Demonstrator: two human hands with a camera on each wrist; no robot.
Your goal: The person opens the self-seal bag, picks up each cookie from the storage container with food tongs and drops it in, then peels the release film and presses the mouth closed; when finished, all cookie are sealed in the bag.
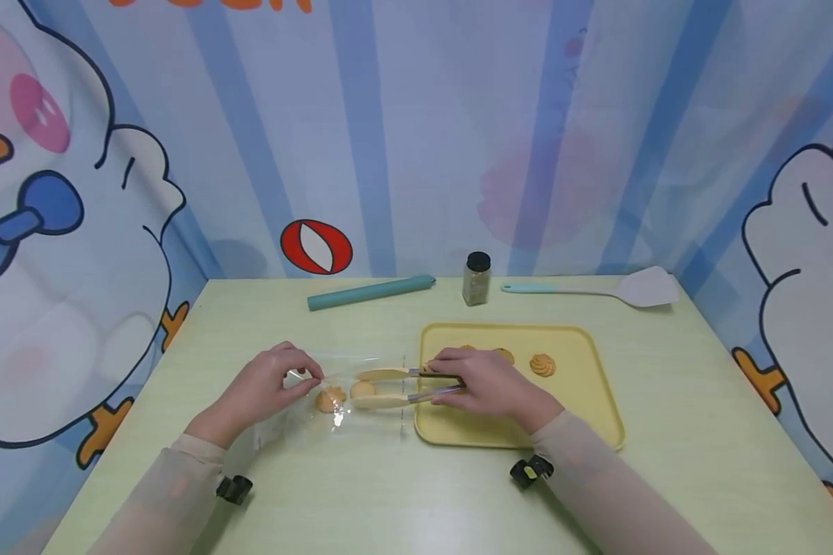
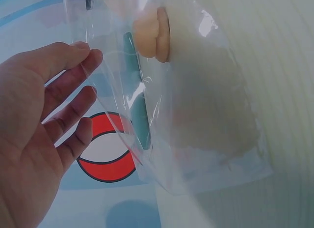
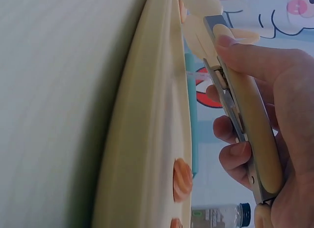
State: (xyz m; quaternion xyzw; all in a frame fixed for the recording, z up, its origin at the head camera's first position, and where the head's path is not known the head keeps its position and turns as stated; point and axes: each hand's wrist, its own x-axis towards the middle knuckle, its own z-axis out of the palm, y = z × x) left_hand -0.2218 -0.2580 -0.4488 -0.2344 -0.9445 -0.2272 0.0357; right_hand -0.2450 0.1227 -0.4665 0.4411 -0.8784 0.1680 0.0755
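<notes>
My left hand (image 1: 267, 385) pinches the edge of a clear plastic bag (image 1: 375, 428) between thumb and fingertips. A golden piped cookie (image 1: 331, 399) lies inside the bag, and the left wrist view shows that cookie (image 2: 147, 36) through the film. My right hand (image 1: 493, 389) grips a pair of tongs (image 3: 255, 129) by their handles. Pale yellow tong tips reach left into the bag, one on each side of a second cookie (image 1: 362, 389); whether they squeeze it, I cannot tell. Beneath my right hand is a yellow tray (image 1: 517, 328).
Several cookies remain in view on the tray, one being a swirled cookie (image 1: 543, 365); my right hand partly covers others. Along the table's back edge lie a teal rod (image 1: 371, 293), a black-lidded jar (image 1: 476, 280) standing upright, and a spatula (image 1: 649, 288).
</notes>
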